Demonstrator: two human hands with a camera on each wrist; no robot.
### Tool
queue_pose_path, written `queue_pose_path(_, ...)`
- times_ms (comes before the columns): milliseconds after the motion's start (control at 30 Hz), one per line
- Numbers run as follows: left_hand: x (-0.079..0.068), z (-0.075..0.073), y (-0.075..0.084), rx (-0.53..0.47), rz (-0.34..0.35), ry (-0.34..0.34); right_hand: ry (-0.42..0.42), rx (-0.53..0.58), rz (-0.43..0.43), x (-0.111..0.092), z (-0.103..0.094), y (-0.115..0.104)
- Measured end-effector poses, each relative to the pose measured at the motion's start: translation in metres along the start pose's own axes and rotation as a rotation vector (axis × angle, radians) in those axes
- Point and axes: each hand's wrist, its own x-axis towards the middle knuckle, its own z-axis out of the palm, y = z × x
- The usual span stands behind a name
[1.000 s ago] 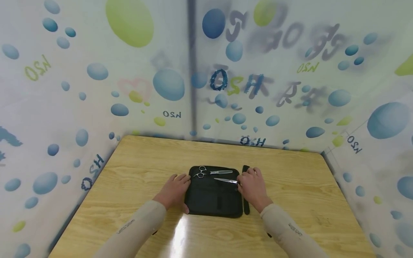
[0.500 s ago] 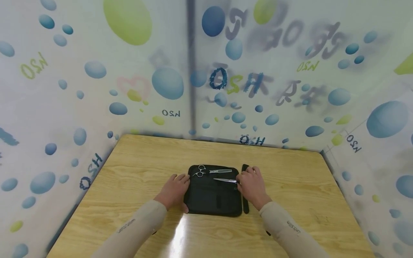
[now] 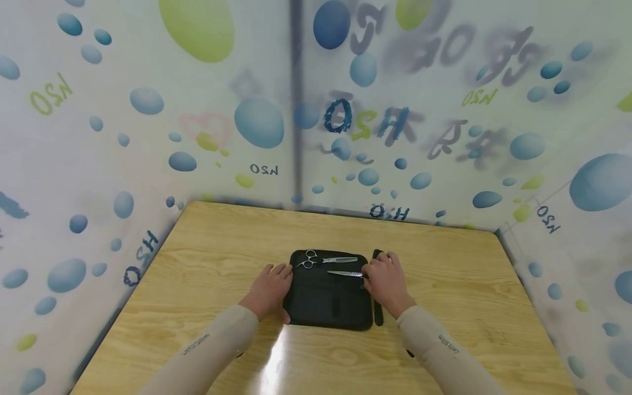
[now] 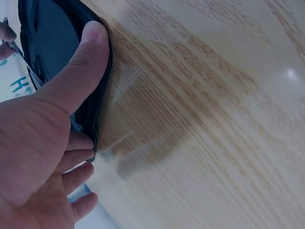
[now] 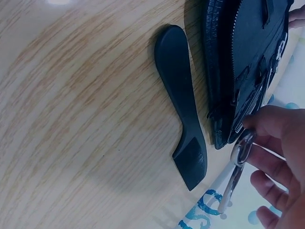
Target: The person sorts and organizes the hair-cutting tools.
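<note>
A black zip case [image 3: 316, 307] lies on the table between my hands. My left hand [image 3: 269, 288] grips its left side, the thumb over the border and the fingertips at the edge in the left wrist view. With my right hand [image 3: 387, 280] I pinch a pair of scissors [image 3: 344, 273] by the finger rings [image 5: 243, 147]. Their slim blades point left over the upper part of the case. Above them, a pair of thinning scissors [image 3: 339, 260] with a toothed blade lies in the case, rings to the left.
A black spatula-shaped tool [image 5: 183, 95] with a rounded end and a slanted tip lies along the case's right side, partly under my right hand in the head view. The wooden table [image 3: 212, 247] meets a wall [image 3: 207, 99] printed with blue and green drops.
Both hands keep their places and their holds. The blades of the held scissors lie slightly more level than a second ago; the head view has shifted a little.
</note>
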Motion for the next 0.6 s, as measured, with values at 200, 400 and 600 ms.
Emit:
queue_pose_path(200, 0.001, -0.002, 0.001, -0.001, -0.012, -0.036, 0.034, 0.002, 0.007, -0.002, -0.003, 0.006)
queue_pose_path(400, -0.001, -0.004, 0.001, -0.008, -0.011, -0.032, 0.108, 0.014, 0.005, -0.006, -0.006, 0.017)
queue_pose_path(600, -0.001, -0.003, 0.001, 0.022, -0.005, -0.028, 0.089, -0.002, 0.026, -0.009, -0.009, 0.027)
